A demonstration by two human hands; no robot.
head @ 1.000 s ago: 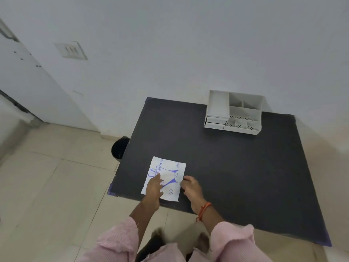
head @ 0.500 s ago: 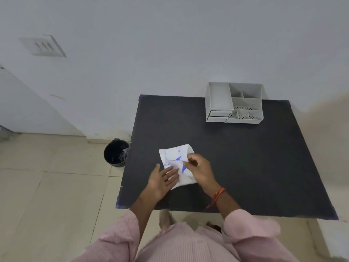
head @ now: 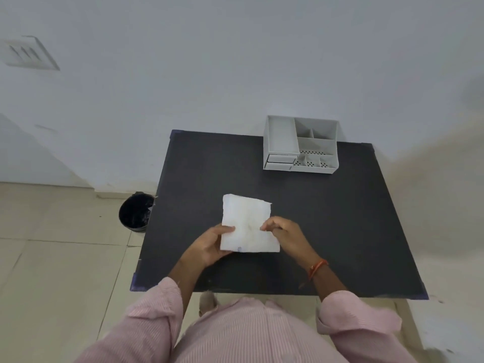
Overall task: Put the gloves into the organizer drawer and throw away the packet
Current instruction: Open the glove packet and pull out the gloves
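Note:
A white glove packet (head: 247, 221) is held above the black table (head: 327, 218), its plain side up. My left hand (head: 209, 244) grips its lower left edge. My right hand (head: 285, 231) pinches its right edge with the fingertips. The gloves themselves are not visible. A grey desk organizer (head: 301, 145) stands at the table's far edge against the wall, with a shut drawer (head: 280, 159) at its lower left front.
A black lined waste bin (head: 135, 212) stands on the tiled floor just left of the table. A white wall rises behind the table. A switch plate (head: 28, 55) sits high on the wall at left.
The packet came off the table's near left corner and was turned over, printed side now hidden. Both hands moved toward the table's middle and now hold it by its edges.

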